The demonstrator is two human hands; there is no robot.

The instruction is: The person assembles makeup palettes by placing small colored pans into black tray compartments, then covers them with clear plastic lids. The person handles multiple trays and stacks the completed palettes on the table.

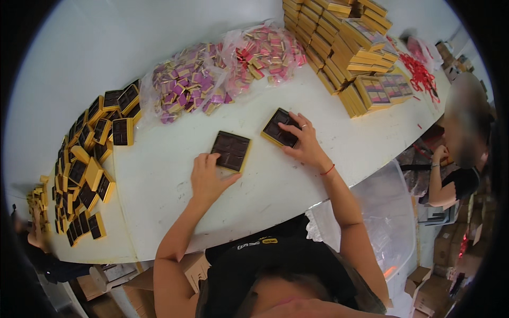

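Note:
Two shallow gold-edged boxes with dark brown compartment trays rest on the white table in front of me. My left hand point(208, 179) grips the left box point(233, 150), fingers at its left side and thumb by its lower edge. Around the right box point(275, 129), turned at an angle, my right hand point(306, 142) is closed, with fingertips over the tray and the thumb at the near edge. The compartments that show in both trays look bare. The two boxes lie a short distance apart.
A heap of similar boxes point(85, 175) covers the table's left end. Beyond my hands lie clear bags of purple-and-gold pieces point(183, 82) and pink-and-gold pieces point(262, 55). Stacked filled boxes point(339, 47) and red ribbons point(421, 71) are at right. Other people sit at both sides.

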